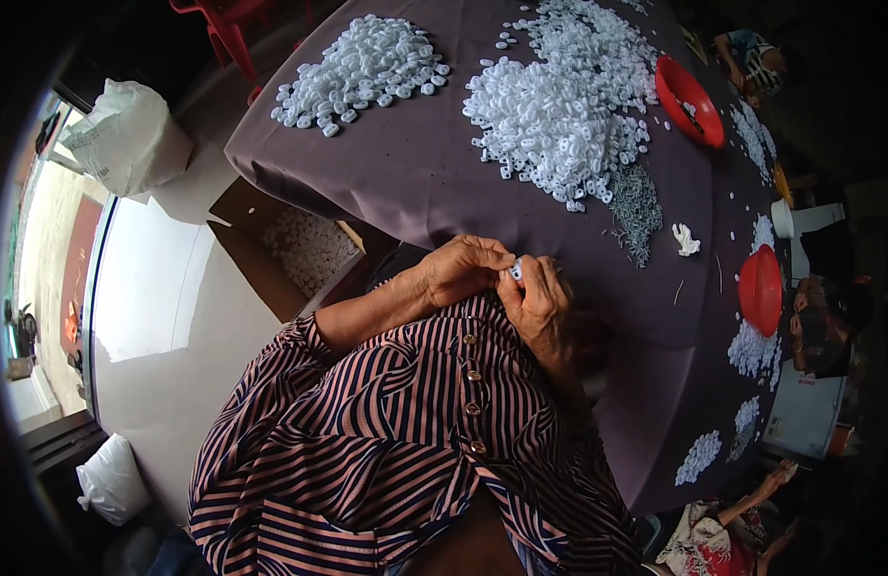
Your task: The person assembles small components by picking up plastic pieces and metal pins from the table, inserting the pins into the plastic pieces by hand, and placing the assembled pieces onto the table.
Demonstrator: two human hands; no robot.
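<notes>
Mostly table: big round table (415, 182) under a dull purple cloth fills the upper frame, edge bending with the lens. On it, a large heap of white plastic pieces (559, 106) in the middle, a smaller heap (362, 69) to its left, a grey pile of small metal pins (638, 206) just below the large heap, two red bowls (689, 101) (761, 290) toward the right rim, more small white heaps near the right edge. Pale floor left of the table, open cardboard box (295, 252) with white pieces inside beside the table edge, white sacks (127, 134) by the wall. Another person's hand (778, 475) low right, at the table rim.

Striped-shirt sleeves come up from below. Left hand (463, 269) and right hand (540, 302) meet at the near table edge, fingers curled, both pinching one small white piece (516, 272) between fingertips. Piece sits right between the two hands, touching both, just above the cloth edge, well apart from the heaps. Detail of the piece too small to tell.
</notes>
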